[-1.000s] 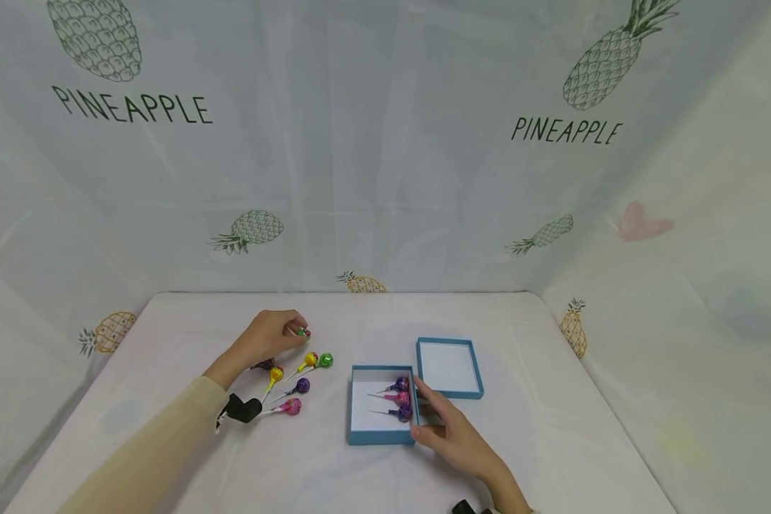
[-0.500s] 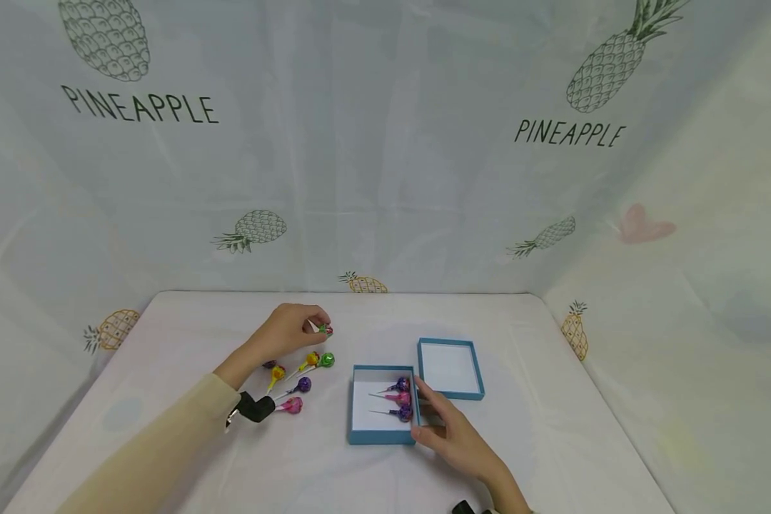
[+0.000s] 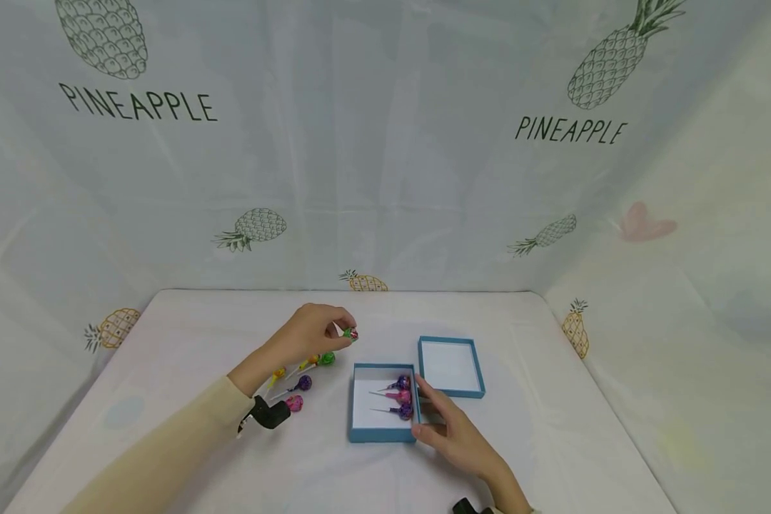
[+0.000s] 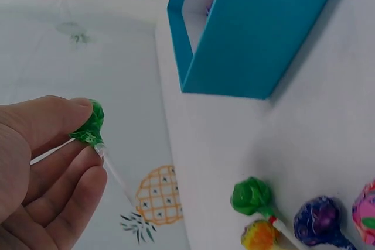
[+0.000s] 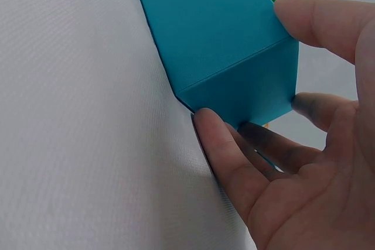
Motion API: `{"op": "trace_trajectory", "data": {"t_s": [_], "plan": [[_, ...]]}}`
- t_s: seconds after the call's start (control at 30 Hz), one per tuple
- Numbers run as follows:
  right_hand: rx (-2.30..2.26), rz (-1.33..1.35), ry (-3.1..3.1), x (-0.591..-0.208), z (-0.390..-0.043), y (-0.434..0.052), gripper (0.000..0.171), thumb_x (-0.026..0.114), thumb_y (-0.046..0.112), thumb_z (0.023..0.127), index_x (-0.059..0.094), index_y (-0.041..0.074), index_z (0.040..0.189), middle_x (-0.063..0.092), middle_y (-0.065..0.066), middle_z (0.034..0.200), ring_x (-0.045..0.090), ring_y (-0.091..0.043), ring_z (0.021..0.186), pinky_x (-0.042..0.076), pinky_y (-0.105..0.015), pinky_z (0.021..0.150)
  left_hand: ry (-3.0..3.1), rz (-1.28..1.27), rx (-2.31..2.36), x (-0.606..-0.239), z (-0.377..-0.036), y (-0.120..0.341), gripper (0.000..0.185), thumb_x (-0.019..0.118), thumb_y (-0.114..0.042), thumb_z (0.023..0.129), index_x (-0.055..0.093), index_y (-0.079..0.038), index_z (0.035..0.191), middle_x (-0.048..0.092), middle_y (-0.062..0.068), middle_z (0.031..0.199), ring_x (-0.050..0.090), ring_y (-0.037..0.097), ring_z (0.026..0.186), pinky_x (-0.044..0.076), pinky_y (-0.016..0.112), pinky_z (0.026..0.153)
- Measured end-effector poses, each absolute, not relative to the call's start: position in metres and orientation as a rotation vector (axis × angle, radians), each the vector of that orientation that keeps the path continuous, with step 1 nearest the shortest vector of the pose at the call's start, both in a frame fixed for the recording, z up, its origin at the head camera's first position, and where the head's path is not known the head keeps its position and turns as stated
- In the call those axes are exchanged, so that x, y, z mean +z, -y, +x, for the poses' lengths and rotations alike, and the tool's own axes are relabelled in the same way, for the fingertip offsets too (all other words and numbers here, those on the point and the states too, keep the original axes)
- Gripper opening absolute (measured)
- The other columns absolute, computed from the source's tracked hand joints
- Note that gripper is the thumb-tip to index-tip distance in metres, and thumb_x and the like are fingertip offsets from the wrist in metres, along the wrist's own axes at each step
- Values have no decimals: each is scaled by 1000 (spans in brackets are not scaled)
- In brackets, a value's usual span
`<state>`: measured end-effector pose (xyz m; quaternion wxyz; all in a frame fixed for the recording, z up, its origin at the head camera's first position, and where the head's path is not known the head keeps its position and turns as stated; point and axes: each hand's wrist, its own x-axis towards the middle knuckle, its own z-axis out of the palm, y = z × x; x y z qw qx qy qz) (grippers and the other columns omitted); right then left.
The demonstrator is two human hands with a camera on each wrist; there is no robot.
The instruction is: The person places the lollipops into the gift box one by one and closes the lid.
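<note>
My left hand (image 3: 315, 333) pinches a green-wrapped lollipop (image 4: 89, 128) between thumb and fingers, raised above the table to the left of the box. Its white stick points away from the fingertips in the left wrist view. The open blue box (image 3: 382, 435) stands on the table with three lollipops lying along its right inner wall: two purple ones and a pink one (image 3: 402, 396), sticks to the left. My right hand (image 3: 452, 437) holds the box's right side, thumb at the near corner and fingers toward the far one. In the right wrist view the fingers touch the blue wall (image 5: 252, 89).
Several loose lollipops lie left of the box, among them a green one (image 4: 251, 195), a purple one (image 4: 317, 219) and a pink one (image 3: 294, 403). My left forearm (image 3: 186, 435) passes over that side. The blue-rimmed lid (image 3: 462, 393) lies behind the box, to the right.
My left hand has moved right with the green lollipop, from over the loose lollipops toward the box. The right hand and the box have stayed in place.
</note>
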<state>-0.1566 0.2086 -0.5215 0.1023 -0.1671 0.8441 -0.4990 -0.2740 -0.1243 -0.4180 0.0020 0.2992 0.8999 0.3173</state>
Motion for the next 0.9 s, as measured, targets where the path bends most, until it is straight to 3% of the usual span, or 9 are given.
{"op": "trace_trajectory", "data": {"t_s": [0.27, 0.53, 0.9], "plan": [[-1467, -463, -2487, -522, -158, -209, 81, 73, 31, 102, 29, 28, 169, 41, -16, 165, 55, -37, 139, 53, -25, 100, -2782, 1120, 975, -420, -266, 103, 19, 83, -18, 94, 77, -19, 112, 77, -8, 102, 65, -1, 78, 57, 24, 73], [-1480, -511, -2468, -521, -158, -208, 79, 72, 29, 103, 30, 25, 169, 38, -21, 166, 54, -42, 139, 57, -43, 102, -2723, 1182, 931, -425, -253, 80, 21, 84, -19, 93, 78, -18, 113, 77, -9, 105, 66, -1, 81, 57, 22, 76], [-1484, -496, -2465, -524, -159, -210, 80, 72, 28, 103, 28, 26, 170, 38, -17, 167, 55, -40, 138, 57, -36, 101, -2582, 1208, 956, -437, -242, 52, 21, 85, -19, 93, 79, -15, 112, 76, -10, 99, 62, -1, 74, 54, 20, 70]]}}
